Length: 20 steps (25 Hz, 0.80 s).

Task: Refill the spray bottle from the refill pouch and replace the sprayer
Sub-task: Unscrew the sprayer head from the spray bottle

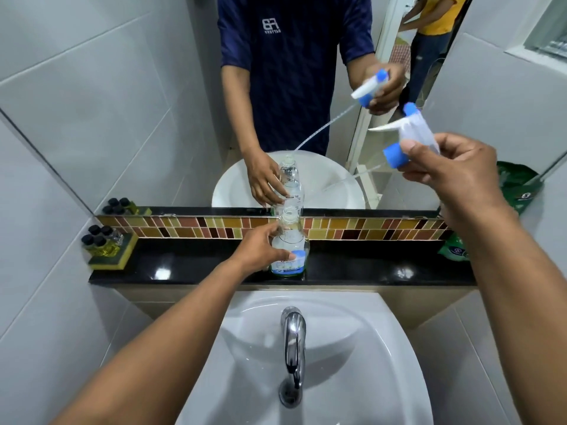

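A clear spray bottle (pixel 290 240) with a blue-and-white label stands upright on the black ledge (pixel 368 268), its neck open. My left hand (pixel 260 250) grips its lower body. My right hand (pixel 454 167) holds the white sprayer (pixel 414 136) with blue nozzle and blue collar up and to the right of the bottle, clear of it. The sprayer's thin clear dip tube (pixel 346 179) trails down to the left. A green refill pouch (pixel 454 246) lies at the ledge's right end, mostly hidden by my right forearm.
A white sink (pixel 383 348) with a chrome tap (pixel 293 348) lies below the ledge. Small dark-capped bottles on a yellow tray (pixel 106 245) occupy the ledge's left end. A mirror (pixel 184 102) fills the wall behind and reflects another person at top right.
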Motion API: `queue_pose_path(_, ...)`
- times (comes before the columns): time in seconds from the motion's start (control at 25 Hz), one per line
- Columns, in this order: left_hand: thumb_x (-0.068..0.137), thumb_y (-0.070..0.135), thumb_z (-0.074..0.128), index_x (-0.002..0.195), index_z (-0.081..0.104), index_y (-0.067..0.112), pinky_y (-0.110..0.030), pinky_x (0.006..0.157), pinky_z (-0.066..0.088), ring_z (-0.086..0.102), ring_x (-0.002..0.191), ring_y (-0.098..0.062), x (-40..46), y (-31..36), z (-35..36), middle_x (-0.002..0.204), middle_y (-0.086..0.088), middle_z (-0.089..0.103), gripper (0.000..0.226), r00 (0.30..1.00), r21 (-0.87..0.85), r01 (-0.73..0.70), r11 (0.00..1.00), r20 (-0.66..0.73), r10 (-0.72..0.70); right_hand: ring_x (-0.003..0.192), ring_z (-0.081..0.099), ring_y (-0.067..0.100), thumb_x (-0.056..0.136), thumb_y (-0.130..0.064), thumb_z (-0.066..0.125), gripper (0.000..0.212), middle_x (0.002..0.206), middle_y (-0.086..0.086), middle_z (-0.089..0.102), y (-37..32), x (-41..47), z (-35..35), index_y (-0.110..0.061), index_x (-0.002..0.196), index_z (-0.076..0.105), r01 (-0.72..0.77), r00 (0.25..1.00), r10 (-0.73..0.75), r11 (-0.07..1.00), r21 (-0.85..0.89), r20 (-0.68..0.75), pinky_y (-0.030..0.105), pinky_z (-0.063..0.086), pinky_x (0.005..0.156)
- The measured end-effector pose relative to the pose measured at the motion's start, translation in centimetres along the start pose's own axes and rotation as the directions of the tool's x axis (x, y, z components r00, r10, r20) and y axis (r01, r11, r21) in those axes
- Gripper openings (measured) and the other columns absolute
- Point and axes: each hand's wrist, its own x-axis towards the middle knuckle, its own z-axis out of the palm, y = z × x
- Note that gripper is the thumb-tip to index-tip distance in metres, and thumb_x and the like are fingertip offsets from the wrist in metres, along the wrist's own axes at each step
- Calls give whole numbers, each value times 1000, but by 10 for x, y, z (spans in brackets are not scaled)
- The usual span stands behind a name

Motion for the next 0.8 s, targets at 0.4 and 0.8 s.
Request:
queue_pose_path(0.4, 69, 34, 98, 129, 73, 24, -43, 102, 56, 65, 112, -20, -4, -3, 2, 121, 1, 73, 66, 995, 151, -45, 987, -77, 58, 52, 73, 8, 95, -19, 72, 24, 73, 3, 76, 127, -26, -42, -8, 116, 65, -431, 786, 591, 735, 524, -182, 35, 62, 89)
queue_pose_path(0.8, 74, 32, 95, 139, 68, 22, -43, 109, 48, 55, 125, -20, -8, -3, 2, 132, -1, 68, 72, 994, 216, -42, 976, -85, 61, 94, 73, 33, 94, -9, 74, 35, 110, 24, 71, 226, -56, 92, 6, 122, 60, -736, 611, 791, 557, 384, 24, 43, 61, 91)
